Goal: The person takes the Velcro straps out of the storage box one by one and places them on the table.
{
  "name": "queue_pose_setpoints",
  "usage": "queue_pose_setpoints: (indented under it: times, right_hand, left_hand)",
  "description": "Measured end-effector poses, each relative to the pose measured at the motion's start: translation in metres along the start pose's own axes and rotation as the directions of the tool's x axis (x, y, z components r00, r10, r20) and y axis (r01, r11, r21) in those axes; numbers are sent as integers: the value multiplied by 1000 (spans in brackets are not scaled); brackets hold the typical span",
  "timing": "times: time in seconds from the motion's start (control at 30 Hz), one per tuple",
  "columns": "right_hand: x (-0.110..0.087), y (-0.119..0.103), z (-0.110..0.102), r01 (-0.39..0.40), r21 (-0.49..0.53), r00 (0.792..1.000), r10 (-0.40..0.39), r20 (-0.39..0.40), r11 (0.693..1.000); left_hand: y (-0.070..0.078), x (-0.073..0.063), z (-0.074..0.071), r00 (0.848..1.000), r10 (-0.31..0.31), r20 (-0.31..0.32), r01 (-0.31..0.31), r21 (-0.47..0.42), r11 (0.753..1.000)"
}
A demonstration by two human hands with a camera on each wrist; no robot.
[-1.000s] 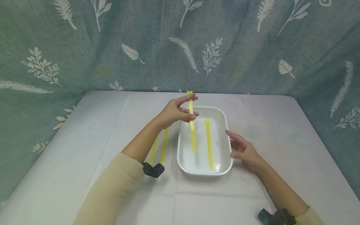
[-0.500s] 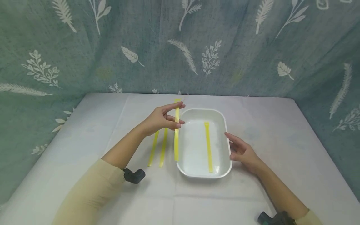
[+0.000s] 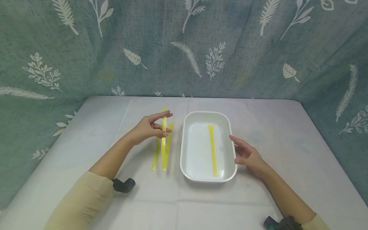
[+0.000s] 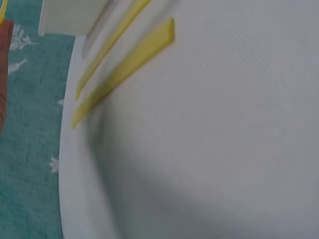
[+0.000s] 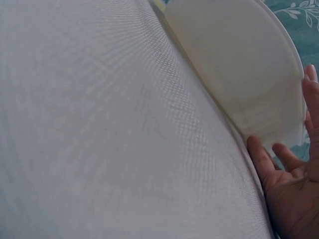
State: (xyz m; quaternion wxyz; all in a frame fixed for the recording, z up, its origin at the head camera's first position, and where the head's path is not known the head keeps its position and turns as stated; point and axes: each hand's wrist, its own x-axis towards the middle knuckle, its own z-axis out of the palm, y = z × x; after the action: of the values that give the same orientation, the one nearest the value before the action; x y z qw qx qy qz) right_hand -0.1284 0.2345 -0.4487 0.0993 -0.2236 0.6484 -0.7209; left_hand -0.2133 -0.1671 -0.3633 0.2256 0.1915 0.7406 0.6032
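My left hand [image 3: 145, 131] pinches a yellow flat strip [image 3: 164, 150] between thumb and fingers, its wider slotted end up and its tail hanging down. Below and beside it, two more such strips lie on the table, a left one [image 3: 155, 159] and a right one [image 3: 171, 126], partly covered by the hand and the held strip. Another strip [image 3: 213, 150] lies lengthwise in a white rectangular tray [image 3: 208, 181]. My right hand [image 3: 253, 159] rests fingertips and thumb against the tray's right side; in the right wrist view its fingers [image 5: 286, 158] are spread beside the tray wall [image 5: 239, 64].
A white cloth [image 3: 210, 207] covers the table. Behind its far edge hangs a green-blue curtain [image 3: 161, 73] with white leaf prints. Dark wrist cameras sit on the left wrist [image 3: 123, 186] and the right wrist [image 3: 283, 222].
My left hand has moved left with the strip, from over the tray to over the two strips on the table. The right hand stays at the tray's side.
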Motion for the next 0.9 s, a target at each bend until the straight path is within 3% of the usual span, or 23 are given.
queue_pose_setpoints:
  times: [0.27, 0.47, 0.67, 0.9]
  right_hand:
    - [1, -1, 0, -30, -3, 1000, 30, -6, 1000]
    - [0, 0, 0, -17, 17, 1000, 17, -6, 1000]
    - [0, 1, -1, -6, 42, 1000, 6, 3, 999]
    - [-1, 1, -1, -3, 39, 1000, 3, 6, 999]
  left_hand:
    - [-17, -12, -18, 999, -45, 5, 45, 35, 998]
    - [-29, -20, -34, 999, -38, -24, 41, 155, 987]
    - [-45, -23, -45, 997, -65, -41, 74, 294, 953]
    - [-59, -18, -50, 999, -38, -19, 42, 417, 908]
